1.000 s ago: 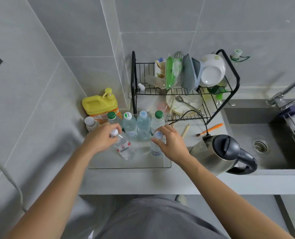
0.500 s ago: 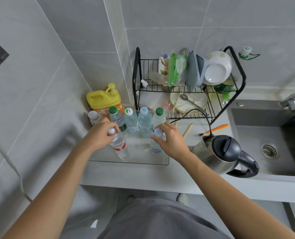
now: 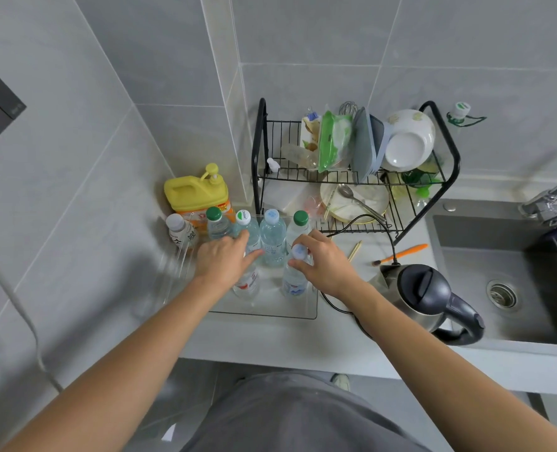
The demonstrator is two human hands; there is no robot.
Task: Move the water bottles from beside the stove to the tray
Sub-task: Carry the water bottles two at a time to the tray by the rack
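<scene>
yellow detergent jug [image 3: 195, 195] by wall | dish rack [image 3: 355, 164] holding bowl [image 3: 409, 140] | kettle [image 3: 423, 293] beside sink [image 3: 502, 278]

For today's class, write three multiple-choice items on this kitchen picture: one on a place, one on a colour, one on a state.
1. Where is the kettle?
A. between tray and sink
B. on the dish rack
C. on the floor

2. What colour is the pump jug?
A. red
B. yellow
C. black

3. What is the right hand doing?
A. hanging idle
B. gripping a bottle's top
C. holding the kettle

Answers: 1 A, it stands right of the clear tray, beside the sink; 2 B, its body is yellow; 3 B, fingers curl round the blue-capped bottle.
</scene>
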